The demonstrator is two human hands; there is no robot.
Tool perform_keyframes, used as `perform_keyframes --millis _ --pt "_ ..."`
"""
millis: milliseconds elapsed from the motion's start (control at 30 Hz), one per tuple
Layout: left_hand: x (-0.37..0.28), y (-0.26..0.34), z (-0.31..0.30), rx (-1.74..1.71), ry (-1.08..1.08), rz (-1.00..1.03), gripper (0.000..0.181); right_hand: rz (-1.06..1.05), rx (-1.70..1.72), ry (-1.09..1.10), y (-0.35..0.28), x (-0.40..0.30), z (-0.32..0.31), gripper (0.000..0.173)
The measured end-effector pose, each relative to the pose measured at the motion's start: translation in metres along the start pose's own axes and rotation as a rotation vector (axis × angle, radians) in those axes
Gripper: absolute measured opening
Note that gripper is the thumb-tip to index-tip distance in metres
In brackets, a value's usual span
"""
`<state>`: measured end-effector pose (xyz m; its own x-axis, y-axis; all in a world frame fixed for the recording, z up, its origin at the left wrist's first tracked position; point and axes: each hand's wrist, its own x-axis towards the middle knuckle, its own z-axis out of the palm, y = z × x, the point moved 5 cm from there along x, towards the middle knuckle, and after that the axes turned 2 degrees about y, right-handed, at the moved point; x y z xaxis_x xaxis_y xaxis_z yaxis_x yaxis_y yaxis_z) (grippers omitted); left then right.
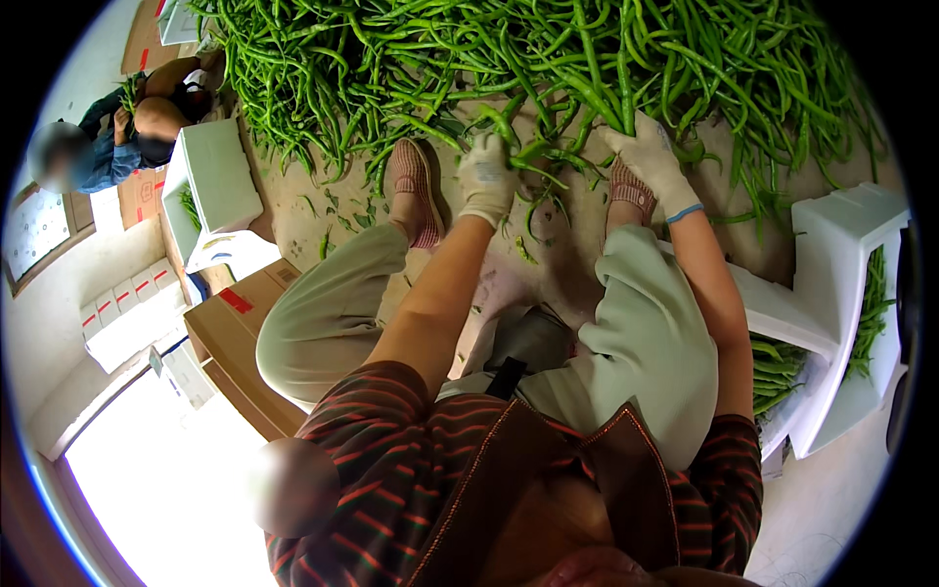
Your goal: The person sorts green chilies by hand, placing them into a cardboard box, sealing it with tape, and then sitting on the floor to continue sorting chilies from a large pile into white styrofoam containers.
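A large heap of long green chili peppers [411, 66] spreads over the floor in front of me. My right hand [649, 158], in a pale work glove with a blue cuff edge, grips the ends of several long peppers [623, 81] that point away from me. My left hand [486, 176], also gloved, is at the near edge of the heap with its fingers bent down against a few peppers [543, 158]. Whether it grips one is hidden by the glove. Loose peppers and leaf scraps [363, 219] lie on the floor between my shoes and beside them.
White foam boxes [843, 220] with green peppers [774, 370] stand at my right. Another foam box [220, 169] and a cardboard carton [242, 315] are at my left. Beyond them, another person [117, 165] sits holding peppers. White cartons [132, 308] line the left wall.
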<state>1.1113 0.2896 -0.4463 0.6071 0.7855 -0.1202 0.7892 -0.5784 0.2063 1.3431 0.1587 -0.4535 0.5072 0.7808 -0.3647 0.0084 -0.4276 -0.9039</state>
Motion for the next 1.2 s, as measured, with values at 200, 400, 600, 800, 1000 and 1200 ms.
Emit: perform_keyframes --millis 200,400,600,800,1000,1200 --pt "0.016 0.010 0.058 0.081 -0.512 -0.145 0.053 0.051 0.021 -0.028 -0.019 -0.009 -0.002 0.035" --pt "-0.004 -0.026 -0.033 -0.731 -0.006 -0.375 0.036 0.104 0.021 -0.007 0.005 -0.002 -0.013 0.037" --pt "0.009 -0.054 -0.040 -1.233 0.126 -0.603 0.015 0.032 0.160 0.062 -0.006 -0.001 -0.019 0.038" --pt "0.027 0.019 -0.013 -0.171 0.107 -0.039 0.038 0.041 0.128 0.093 -0.022 -0.004 -0.022 0.034" --pt "0.063 0.026 0.067 -0.107 -0.141 -0.327 0.051 0.047 0.286 0.033 -0.012 0.000 -0.017 0.028" --pt "0.082 0.027 0.064 -0.292 -0.417 -0.391 0.047 0.040 0.260 0.082 -0.005 0.000 -0.025 0.025"
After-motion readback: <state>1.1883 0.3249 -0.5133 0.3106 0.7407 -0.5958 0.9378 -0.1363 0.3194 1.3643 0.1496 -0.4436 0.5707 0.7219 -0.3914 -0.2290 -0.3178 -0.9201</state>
